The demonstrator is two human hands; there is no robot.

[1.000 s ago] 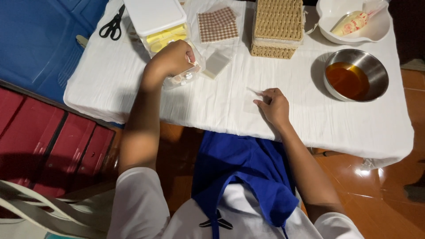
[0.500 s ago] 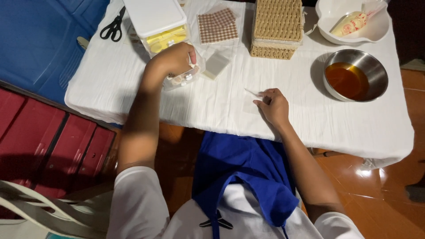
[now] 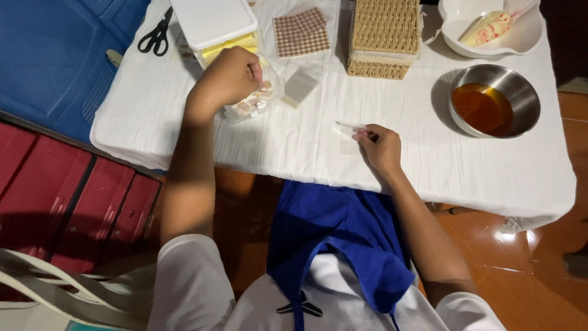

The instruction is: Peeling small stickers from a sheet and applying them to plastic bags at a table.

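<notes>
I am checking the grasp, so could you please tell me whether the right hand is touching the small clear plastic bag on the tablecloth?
Touching. The head view shows the right hand pinching the edge of the small clear plastic bag between its fingertips.

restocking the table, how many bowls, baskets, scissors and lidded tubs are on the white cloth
Bowls: 2, a round steel bowl of amber liquid and a white ceramic bowl
Woven straw baskets: 1 stack
Black-handled scissors: 1
White-lidded plastic tubs: 1
Total: 5
</notes>
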